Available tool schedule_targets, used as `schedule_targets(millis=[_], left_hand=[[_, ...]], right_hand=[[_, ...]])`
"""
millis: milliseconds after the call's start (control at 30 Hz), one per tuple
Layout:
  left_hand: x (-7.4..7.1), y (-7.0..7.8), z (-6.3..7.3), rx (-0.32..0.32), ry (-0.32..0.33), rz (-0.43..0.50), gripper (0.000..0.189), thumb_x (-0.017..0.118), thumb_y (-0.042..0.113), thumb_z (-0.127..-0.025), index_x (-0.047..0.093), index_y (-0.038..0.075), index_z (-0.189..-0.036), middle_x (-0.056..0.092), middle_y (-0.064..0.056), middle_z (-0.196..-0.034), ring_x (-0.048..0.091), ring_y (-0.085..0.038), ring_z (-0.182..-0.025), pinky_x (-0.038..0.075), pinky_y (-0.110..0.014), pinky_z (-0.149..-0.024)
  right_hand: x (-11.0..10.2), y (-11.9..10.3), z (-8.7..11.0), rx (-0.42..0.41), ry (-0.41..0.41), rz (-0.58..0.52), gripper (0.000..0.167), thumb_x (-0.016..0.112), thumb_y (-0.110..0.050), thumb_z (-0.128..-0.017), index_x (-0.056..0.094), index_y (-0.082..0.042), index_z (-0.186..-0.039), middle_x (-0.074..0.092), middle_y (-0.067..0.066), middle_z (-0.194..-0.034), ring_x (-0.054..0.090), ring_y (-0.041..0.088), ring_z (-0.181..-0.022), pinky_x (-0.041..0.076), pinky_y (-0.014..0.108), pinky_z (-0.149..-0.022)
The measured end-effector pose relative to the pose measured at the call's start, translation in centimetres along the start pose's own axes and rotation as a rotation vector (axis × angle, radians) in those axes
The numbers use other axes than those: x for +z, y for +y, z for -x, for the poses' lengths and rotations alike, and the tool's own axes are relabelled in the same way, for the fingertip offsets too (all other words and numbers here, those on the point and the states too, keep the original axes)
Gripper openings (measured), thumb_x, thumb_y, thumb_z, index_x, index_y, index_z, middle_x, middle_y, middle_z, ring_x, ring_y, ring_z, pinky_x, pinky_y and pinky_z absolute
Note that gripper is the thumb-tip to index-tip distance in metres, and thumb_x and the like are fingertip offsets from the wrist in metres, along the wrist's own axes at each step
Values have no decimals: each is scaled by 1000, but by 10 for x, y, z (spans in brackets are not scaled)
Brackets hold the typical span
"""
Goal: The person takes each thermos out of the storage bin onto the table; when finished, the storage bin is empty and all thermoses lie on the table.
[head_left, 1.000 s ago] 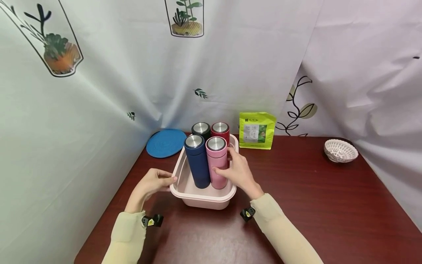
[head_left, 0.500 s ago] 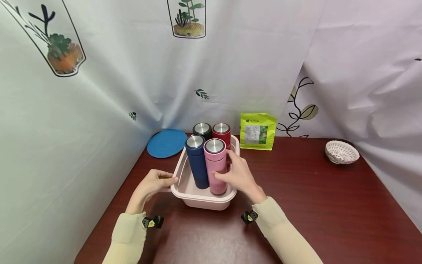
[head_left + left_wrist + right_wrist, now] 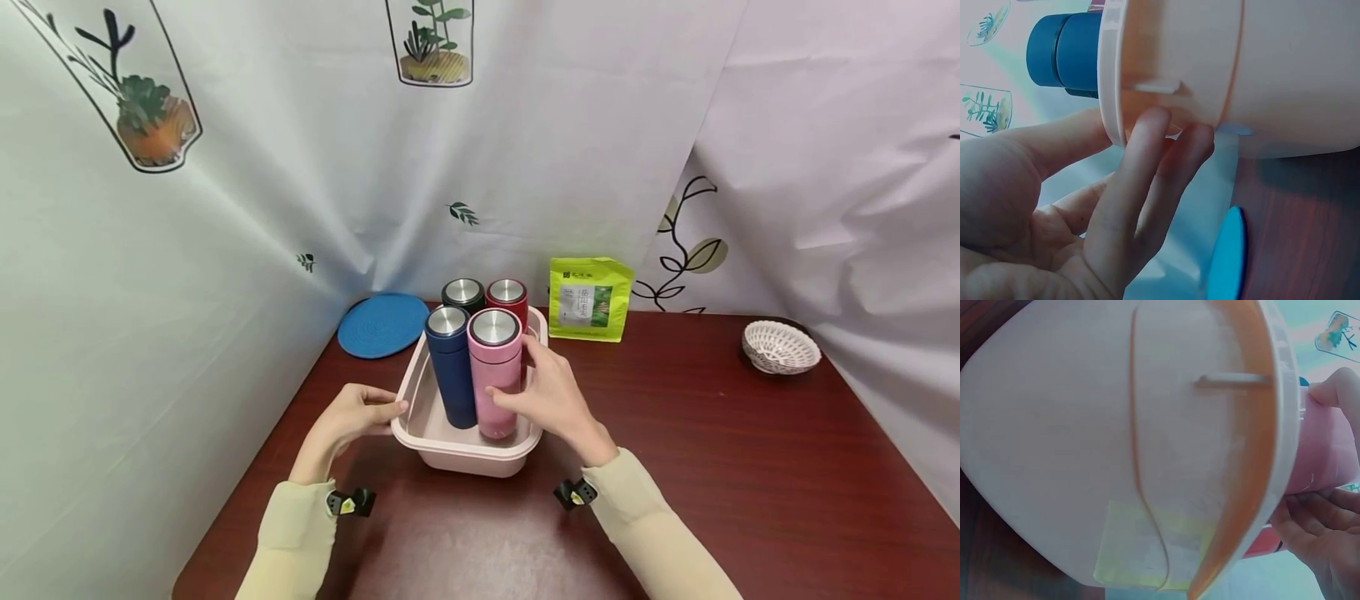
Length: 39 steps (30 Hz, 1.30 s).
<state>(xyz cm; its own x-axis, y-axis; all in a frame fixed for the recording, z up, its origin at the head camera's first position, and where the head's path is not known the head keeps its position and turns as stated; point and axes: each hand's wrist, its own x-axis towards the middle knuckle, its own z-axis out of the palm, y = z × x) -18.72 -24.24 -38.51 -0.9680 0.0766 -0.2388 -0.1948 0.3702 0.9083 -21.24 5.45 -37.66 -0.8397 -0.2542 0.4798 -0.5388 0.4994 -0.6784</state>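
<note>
A pale pink plastic basin stands on the table with several upright thermos bottles inside. Its left rim is pinched by my left hand, thumb on top and fingers underneath, as the left wrist view shows. My right hand grips the pink thermos from the right side, thumb in front and fingers behind. Close beside that bottle on the left is the dark blue thermos. Behind them are a black thermos and a red thermos, both partly hidden.
A round blue mat or lid lies behind the basin to the left. At the back, a lime-green pouch stands against the curtain. A white patterned bowl sits at the far right of the brown table.
The pink thermos has shifted slightly toward me and looks a little larger, its base lower in view, with my right hand moving along. My left hand stays on the rim.
</note>
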Motion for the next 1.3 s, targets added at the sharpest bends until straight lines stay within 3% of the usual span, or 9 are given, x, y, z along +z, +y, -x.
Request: schedule_targets(millis=[267, 567, 833, 1033, 1300], left_hand=[[-1, -4, -3, -21, 20, 26, 45, 72, 14, -89, 59, -16, -121, 72, -18, -97, 71, -17, -78, 62, -38, -75], [0, -4, -3, -22, 31, 16, 45, 72, 14, -89, 60, -16, -120, 72, -18, -97, 71, -17, -78, 62, -37, -76], [1, -1, -3, -39, 53, -11, 45, 72, 15, -89, 60, -15, -120, 71, -17, -97, 71, -18, -79, 62, -36, -75], [2, 0, -2, -30, 46, -10, 44, 71, 14, -90, 59, -16, -121, 71, -20, -100, 72, -19, -83, 60, -43, -82], [2, 0, -3, -32, 50, -10, 44, 71, 13, -89, 59, -16, -121, 71, -21, -101, 72, -19, -83, 59, -44, -84]], right_hand=[[-10, -4, 2, -100, 24, -62, 70, 88, -22, -68, 56, -13, -130, 67, 1, -113, 64, 14, -101, 57, 36, -89], [-24, -21, 6, -178, 75, -44, 68, 89, -20, -64, 59, -9, -124, 68, 1, -110, 64, 13, -99, 57, 34, -87], [-40, -39, 5, -264, 93, -52, 83, 90, -20, -63, 52, -10, -137, 66, 2, -117, 63, 15, -104, 56, 34, -92], [-51, -50, 6, -307, 106, -83, 72, 91, -19, -62, 58, -7, -126, 67, 2, -113, 63, 15, -101, 56, 32, -87], [-66, -56, 8, -321, 119, -71, 80, 91, -22, -63, 56, -10, -133, 65, 2, -121, 61, 16, -111, 51, 30, -100]])
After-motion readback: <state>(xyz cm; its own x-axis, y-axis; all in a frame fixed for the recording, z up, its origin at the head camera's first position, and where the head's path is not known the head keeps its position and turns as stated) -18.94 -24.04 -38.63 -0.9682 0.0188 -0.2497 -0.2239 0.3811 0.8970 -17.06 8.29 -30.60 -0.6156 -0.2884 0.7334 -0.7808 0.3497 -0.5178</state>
